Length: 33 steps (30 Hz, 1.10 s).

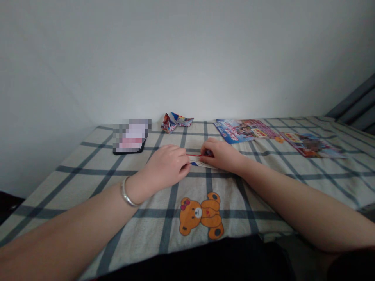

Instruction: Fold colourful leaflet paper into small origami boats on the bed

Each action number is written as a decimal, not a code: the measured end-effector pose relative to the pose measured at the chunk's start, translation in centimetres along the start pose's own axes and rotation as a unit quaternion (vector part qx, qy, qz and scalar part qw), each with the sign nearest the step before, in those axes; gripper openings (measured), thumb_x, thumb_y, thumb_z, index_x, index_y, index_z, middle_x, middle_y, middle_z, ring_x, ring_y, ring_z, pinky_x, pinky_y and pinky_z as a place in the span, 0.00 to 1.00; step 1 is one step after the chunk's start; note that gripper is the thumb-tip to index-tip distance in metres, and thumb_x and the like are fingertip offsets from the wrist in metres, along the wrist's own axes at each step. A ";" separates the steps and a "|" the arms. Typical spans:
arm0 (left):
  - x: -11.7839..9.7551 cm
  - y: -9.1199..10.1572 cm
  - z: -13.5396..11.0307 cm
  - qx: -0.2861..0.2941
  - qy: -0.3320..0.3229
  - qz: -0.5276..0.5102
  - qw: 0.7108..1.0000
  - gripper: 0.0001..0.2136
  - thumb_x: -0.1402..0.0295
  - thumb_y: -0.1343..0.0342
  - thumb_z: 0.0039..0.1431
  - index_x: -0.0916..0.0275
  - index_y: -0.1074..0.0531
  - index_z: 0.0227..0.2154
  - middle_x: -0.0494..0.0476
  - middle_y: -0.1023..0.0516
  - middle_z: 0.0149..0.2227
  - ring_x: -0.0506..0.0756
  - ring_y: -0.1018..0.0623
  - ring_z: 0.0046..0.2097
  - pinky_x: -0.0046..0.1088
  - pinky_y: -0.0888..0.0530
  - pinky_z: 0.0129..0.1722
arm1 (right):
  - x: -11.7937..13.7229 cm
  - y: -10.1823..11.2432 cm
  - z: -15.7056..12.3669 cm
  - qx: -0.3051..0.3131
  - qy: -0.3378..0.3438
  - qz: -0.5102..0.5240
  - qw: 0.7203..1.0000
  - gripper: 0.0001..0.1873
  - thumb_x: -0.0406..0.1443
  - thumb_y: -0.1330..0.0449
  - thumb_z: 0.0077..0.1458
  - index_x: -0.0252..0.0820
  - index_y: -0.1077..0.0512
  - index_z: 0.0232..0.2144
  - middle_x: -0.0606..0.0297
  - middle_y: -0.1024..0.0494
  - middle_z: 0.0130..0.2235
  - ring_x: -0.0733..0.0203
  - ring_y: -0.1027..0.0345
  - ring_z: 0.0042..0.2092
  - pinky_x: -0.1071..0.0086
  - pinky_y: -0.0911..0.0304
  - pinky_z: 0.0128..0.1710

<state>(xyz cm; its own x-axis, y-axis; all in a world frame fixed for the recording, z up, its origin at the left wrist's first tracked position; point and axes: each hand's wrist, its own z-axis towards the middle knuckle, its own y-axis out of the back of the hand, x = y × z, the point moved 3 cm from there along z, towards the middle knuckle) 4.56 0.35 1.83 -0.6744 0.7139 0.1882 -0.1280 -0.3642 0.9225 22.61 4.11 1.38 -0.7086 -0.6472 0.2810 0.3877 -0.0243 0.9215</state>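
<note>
Between my hands lies a narrow folded piece of paper [199, 160], whitish with red and blue showing along it. My left hand [169, 164], with a silver bangle at the wrist, has its fingers closed on the left end of the paper. At the right end my right hand [219, 155] pinches it, thumb and fingers together. Both hands rest low over the checked cloth, and they cover much of the paper. Beyond them, near the wall, stands a folded colourful paper shape [175, 121] with pointed corners.
A phone [131, 136] with a blurred screen lies at the back left. Printed leaflets [243, 130] lie at the back right, with another leaflet [312, 145] farther right. The checked cloth [88, 171] bears a printed bear. A pale wall [187, 58] rises behind.
</note>
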 end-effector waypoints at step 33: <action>0.2 0.0 0.0 0.003 -0.015 -0.032 0.999 0.10 0.69 0.51 0.62 0.63 0.26 0.29 0.58 0.26 0.34 0.56 0.27 0.39 0.36 0.29 0.41 | -0.2 0.9 -0.1 0.046 -0.006 0.006 0.999 0.07 0.31 0.41 0.54 0.42 0.24 0.36 0.63 0.27 0.36 0.64 0.35 0.36 0.71 0.41 0.36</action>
<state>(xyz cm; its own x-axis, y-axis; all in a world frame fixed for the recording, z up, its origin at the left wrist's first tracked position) 4.40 0.51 1.83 -0.6435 0.7527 0.1392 -0.1659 -0.3146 0.9346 23.11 4.18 2.11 -0.7116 -0.6381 0.2940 0.3398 0.0537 0.9390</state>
